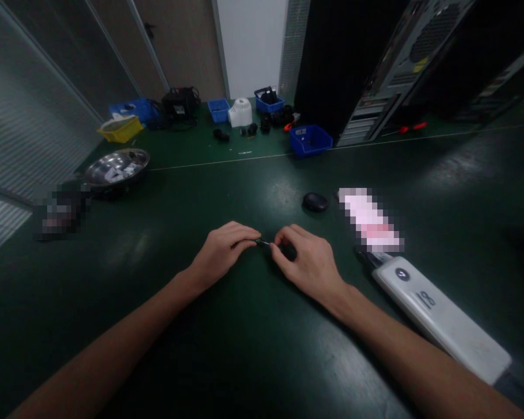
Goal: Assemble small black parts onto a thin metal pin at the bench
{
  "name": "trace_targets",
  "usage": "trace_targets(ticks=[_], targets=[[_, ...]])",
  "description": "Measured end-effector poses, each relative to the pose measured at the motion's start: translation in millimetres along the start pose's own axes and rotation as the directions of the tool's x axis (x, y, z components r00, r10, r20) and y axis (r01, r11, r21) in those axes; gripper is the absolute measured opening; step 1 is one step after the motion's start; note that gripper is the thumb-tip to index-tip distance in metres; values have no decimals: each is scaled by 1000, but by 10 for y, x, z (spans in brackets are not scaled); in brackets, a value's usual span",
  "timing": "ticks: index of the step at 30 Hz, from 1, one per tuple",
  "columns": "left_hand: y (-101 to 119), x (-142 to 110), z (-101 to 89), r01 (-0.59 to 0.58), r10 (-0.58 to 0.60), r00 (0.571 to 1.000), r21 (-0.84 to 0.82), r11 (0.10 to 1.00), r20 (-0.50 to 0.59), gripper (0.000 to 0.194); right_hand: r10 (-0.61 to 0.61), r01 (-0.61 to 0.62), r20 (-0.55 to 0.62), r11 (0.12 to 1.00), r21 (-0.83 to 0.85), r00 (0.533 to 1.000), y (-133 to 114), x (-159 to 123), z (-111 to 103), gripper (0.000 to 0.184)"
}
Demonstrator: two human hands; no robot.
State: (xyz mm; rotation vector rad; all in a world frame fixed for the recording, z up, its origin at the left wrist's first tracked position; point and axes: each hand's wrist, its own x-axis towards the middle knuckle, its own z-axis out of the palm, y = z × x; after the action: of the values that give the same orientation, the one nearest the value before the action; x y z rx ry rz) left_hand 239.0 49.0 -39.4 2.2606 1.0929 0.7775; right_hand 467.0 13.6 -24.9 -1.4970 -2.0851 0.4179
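The small part point(264, 241) sits between the 2 hands, its green end pinched in the fingertips of the left hand point(226, 249) and its thin pale end at the fingertips of the right hand point(308, 259), the hands near each other but apart. Just beyond the right hand is the mouse point(315, 202), with the white device point(441, 317) marked 18 to its right; well beyond the left hand is the bowl point(117, 169).
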Motion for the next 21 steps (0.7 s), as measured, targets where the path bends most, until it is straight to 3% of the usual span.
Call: trace_targets(ticks=[6,14,21], targets=[[-17,-4,3,-28,28,1000,-89,996,9,22,-55,53,15,995,84,998,1,2,-5,13],[-8,-35,35,-177,172,982,76,981,77,27,-88,87,45,996,28,995,-9,-4,16,13],[68,-18,10,-110,105,994,134,985,43,36,-68,70,-27,996,58,997,-12,-3,-3,14]])
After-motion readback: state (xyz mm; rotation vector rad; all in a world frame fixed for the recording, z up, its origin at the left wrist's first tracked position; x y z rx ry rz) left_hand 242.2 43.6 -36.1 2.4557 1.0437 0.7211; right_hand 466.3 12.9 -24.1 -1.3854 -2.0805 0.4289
